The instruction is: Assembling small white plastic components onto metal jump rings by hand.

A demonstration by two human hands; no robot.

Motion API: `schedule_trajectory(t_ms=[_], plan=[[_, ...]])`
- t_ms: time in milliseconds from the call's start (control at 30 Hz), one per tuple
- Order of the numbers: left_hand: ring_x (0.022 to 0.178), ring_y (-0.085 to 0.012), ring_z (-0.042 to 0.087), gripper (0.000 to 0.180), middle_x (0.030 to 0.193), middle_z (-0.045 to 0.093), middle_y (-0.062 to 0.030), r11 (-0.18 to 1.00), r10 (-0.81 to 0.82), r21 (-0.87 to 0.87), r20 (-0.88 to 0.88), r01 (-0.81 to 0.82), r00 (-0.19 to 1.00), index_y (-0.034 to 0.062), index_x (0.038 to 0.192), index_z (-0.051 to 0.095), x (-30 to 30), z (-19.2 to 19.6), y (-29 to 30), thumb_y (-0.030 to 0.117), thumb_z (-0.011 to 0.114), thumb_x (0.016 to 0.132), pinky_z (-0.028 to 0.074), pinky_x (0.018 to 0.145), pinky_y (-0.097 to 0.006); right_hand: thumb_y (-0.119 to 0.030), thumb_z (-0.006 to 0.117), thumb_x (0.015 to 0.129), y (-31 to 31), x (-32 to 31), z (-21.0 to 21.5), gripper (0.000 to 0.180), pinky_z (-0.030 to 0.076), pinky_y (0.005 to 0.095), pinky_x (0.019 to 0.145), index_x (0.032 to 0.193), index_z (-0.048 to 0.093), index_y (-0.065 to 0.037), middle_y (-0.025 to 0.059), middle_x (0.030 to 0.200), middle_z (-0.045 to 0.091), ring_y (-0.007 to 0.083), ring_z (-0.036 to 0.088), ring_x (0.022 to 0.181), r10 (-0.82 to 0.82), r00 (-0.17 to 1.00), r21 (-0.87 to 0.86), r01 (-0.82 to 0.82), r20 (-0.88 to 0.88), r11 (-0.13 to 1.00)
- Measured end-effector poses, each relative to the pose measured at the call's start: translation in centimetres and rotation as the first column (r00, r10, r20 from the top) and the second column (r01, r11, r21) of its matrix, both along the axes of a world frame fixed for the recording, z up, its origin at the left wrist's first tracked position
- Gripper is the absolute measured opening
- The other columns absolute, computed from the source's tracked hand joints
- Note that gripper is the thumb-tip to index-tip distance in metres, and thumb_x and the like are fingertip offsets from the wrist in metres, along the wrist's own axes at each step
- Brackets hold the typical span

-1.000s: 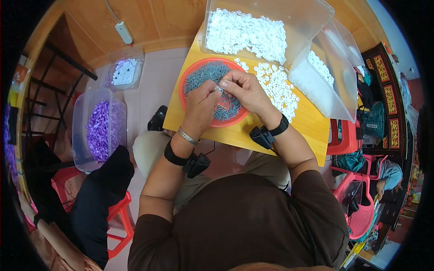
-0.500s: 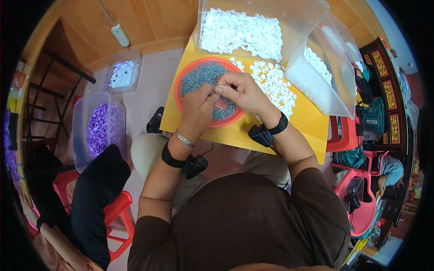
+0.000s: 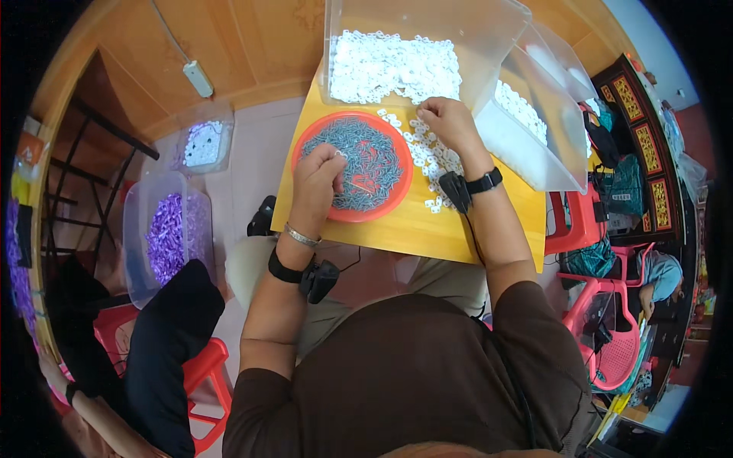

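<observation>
Head view: a round orange tray (image 3: 397, 200) sits on the yellow counter (image 3: 427, 233), directly ahead of the person, and is filled with a heap of small grey-blue metal pieces (image 3: 366, 153). The left hand (image 3: 319, 174) rests on the tray's near-left portion, fingers curled together and pinching at the pieces; what exactly lies between the fingertips is too small to tell. The right hand (image 3: 450, 122) lies just right of the tray, fingers bent downward onto a loose scatter of small white pieces (image 3: 424, 156) on the counter; no firm grip is discernible. A clear bin of white pieces (image 3: 393, 65) stands directly behind the tray.
</observation>
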State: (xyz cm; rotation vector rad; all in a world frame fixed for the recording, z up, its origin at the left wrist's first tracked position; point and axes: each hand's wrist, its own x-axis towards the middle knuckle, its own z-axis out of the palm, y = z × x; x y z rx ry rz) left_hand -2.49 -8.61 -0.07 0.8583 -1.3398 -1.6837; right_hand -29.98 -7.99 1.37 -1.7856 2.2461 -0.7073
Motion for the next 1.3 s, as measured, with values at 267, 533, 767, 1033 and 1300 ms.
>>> schedule_trajectory(t_ms=[267,533,767,1033,1300], plan=[[0.047,-0.0065,0.042,0.017,0.054,0.043,0.0018,1.0,0.004,-0.022,-0.015,-0.005,1.0,0.0057,0.066,0.048,0.1,0.0,-0.2,0.011,0.052,0.082,0.034,0.044,-0.021,-0.024,0.063,0.073,-1.9,0.0,0.0,0.019,0.049,0.0382,0.067,0.087,0.069,-0.013,0.0097,0.082,0.067,0.0274,0.063,0.078,0.058,0.976,0.238,-0.007,-0.209,0.971],[0.048,-0.0066,0.042,0.016,0.055,0.044,0.0013,1.0,-0.002,-0.003,-0.014,0.002,1.0,0.0052,0.067,0.049,0.1,0.0,-0.3,0.011,0.052,0.081,0.034,0.044,-0.022,-0.024,0.063,0.072,-1.1,0.3,-0.8,0.016,0.049,0.0388,0.067,0.081,0.068,-0.011,0.0109,0.076,0.066,0.0277,0.063,0.075,0.05,0.974,0.199,-0.005,-0.222,0.98],[0.048,-0.0062,0.042,0.016,0.055,0.045,0.0012,0.999,-0.034,-0.016,-0.013,0.034,0.999,0.005,0.067,0.048,-0.3,-0.3,0.2,0.011,0.052,0.082,0.034,0.044,-0.022,-0.023,0.063,0.07,-0.8,0.5,-1.0,0.017,0.049,0.0393,0.067,0.08,0.066,-0.009,0.0115,0.076,0.066,0.0294,0.063,0.074,0.062,0.98,0.211,-0.022,-0.187,0.977],[0.05,-0.0055,0.042,0.015,0.057,0.045,0.0023,0.998,-0.055,0.006,-0.052,0.056,0.997,0.0062,0.069,0.049,-1.2,0.0,0.9,0.01,0.051,0.084,0.035,0.045,-0.021,-0.013,0.071,0.074,-0.1,-0.3,-1.9,0.014,0.045,0.0259,0.057,0.082,0.063,-0.005,0.002,0.07,0.063,0.0121,0.059,0.064,0.153,0.865,-0.048,-0.149,0.478,0.988],[0.052,-0.0076,0.046,0.015,0.06,0.051,0.0006,0.993,-0.065,0.099,-0.054,0.07,0.996,0.008,0.074,0.05,-1.3,0.6,0.8,0.015,0.048,0.087,0.036,0.049,-0.02,-0.01,0.068,0.079,1.5,4.5,2.2,0.016,0.043,0.0179,0.058,0.094,0.063,-0.004,-0.0017,0.074,0.062,0.0041,0.054,0.063,0.217,0.406,-0.105,-0.281,0.888,0.954]])
